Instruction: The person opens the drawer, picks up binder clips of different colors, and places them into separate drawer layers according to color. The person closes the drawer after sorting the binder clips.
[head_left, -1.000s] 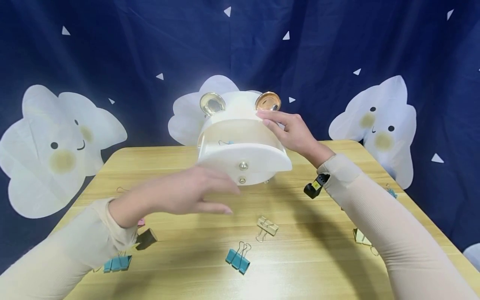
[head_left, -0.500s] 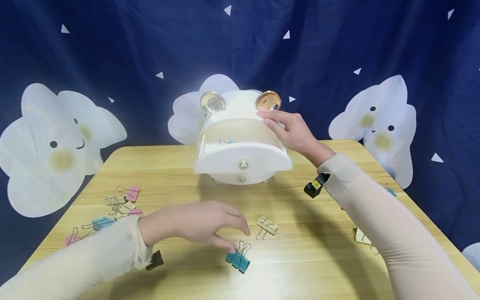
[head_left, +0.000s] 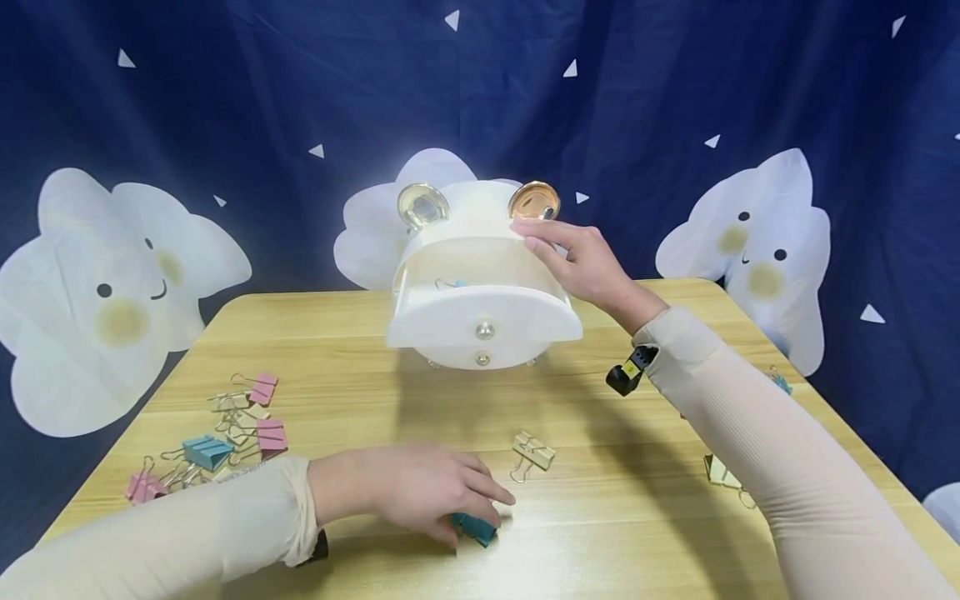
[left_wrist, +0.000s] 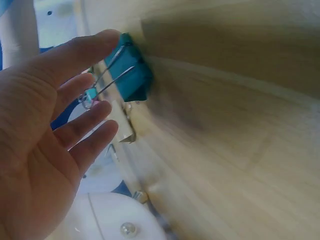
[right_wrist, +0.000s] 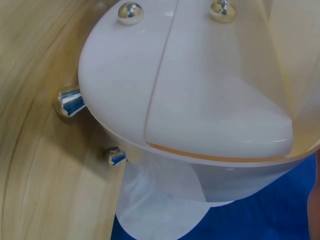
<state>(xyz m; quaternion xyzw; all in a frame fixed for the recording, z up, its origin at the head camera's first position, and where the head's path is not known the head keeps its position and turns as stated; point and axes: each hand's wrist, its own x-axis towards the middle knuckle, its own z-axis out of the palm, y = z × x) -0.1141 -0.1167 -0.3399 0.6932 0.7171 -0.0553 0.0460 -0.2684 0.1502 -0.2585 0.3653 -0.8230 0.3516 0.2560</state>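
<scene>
My left hand [head_left: 427, 492] is low over the tabletop at a teal binder clip [head_left: 476, 528], partly covering it. In the left wrist view its thumb tip lies right at the edge of the clip [left_wrist: 131, 72], and the other fingers are loosely bent beside the wire handles. My right hand [head_left: 588, 262] rests its fingertips on top of a white drawer box [head_left: 465, 212], just below the copper-coloured round ear. The box's upper drawer [head_left: 487, 312] is pulled out, with a blue clip [head_left: 453, 285] inside. A cream binder clip [head_left: 533, 450] lies beyond the left hand.
Pink, cream and blue binder clips [head_left: 207, 452] lie scattered at the left of the table. A black clip [head_left: 321, 547] shows under the left sleeve. More clips [head_left: 722, 473] lie at the right, near the right forearm. A dark blue curtain [head_left: 630, 100] hangs behind.
My left hand has come down and toward me, from in front of the drawer to the teal binder clip. The right hand has stayed on the box.
</scene>
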